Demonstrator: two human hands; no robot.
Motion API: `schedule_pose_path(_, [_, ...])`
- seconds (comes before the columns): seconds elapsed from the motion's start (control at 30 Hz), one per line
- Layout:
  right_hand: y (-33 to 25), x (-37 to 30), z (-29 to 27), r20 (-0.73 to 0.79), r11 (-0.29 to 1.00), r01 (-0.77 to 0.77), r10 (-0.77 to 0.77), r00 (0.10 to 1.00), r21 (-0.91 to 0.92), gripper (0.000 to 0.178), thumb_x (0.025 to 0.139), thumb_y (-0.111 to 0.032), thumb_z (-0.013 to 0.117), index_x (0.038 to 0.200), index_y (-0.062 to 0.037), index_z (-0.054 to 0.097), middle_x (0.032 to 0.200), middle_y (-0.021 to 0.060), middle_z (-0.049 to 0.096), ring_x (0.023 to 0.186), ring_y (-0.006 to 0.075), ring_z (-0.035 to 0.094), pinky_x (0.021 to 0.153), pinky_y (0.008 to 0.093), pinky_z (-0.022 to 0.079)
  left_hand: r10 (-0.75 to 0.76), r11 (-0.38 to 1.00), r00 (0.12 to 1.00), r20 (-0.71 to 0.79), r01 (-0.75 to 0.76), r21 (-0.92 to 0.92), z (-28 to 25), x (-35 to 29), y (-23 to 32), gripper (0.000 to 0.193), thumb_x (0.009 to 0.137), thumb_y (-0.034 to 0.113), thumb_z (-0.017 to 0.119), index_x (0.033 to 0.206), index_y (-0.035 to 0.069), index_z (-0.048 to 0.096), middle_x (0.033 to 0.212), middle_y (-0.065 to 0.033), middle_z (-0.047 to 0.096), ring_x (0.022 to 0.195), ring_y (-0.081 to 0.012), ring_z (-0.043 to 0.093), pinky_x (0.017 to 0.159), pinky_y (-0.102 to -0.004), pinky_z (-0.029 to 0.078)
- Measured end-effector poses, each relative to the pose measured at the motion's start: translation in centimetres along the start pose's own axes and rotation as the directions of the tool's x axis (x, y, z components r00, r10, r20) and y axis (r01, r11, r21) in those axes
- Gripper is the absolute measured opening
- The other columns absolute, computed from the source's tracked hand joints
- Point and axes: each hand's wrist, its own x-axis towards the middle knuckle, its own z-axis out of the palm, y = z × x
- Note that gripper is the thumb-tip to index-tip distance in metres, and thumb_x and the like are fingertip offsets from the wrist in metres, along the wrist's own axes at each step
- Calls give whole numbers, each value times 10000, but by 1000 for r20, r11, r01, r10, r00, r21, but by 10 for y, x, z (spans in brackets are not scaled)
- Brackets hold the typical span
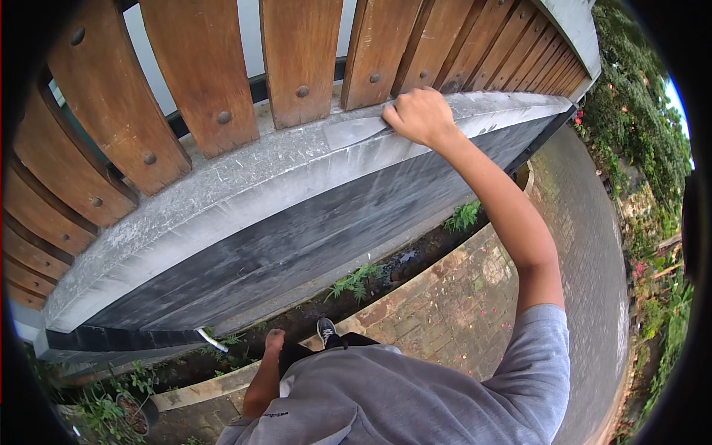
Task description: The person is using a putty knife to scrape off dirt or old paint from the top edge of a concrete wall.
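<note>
My right hand [424, 116] is closed round the handle of a scraper, stretched out over the top of a low wall. The scraper's flat grey blade [357, 133] lies against the concrete ledge [245, 162] and points left. The handle is hidden inside my fingers. White scratches and scuffs mark the ledge, along the foot of the brown wooden fence slats [300, 63]. Down by my side hangs my left hand [275, 340], away from the wall; its fingers are too small and turned away to make out.
Below the ledge drops a dark wall face [311, 222], with a narrow muddy ditch [393, 268] at its foot. Ferns [356, 283] and a white pipe [212, 340] stick out there. Brick paving [452, 311] runs along the ditch. A potted plant [133, 411] stands lower left.
</note>
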Motion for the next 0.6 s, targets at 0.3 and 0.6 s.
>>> schedule_pose_path(0.3, [-2,0,-15,47,999,4,-2,999,-33,461,817,-332,420,546,-34,642,583,179,618,561,316,626,599,427,515,61,992,996,59,-67,105,18,10,-10,338,806,330,573,923,25,658,783,-171,659,622,-284,641,565,-390,491])
schedule_pose_path(0.6, [-16,8,-38,105,994,1,10,994,-109,461,821,-332,426,564,-21,650,589,183,621,589,321,642,580,420,515,132,983,991,-38,-126,130,26,-6,18,331,805,325,571,964,45,646,868,-148,666,772,-253,650,595,-382,500])
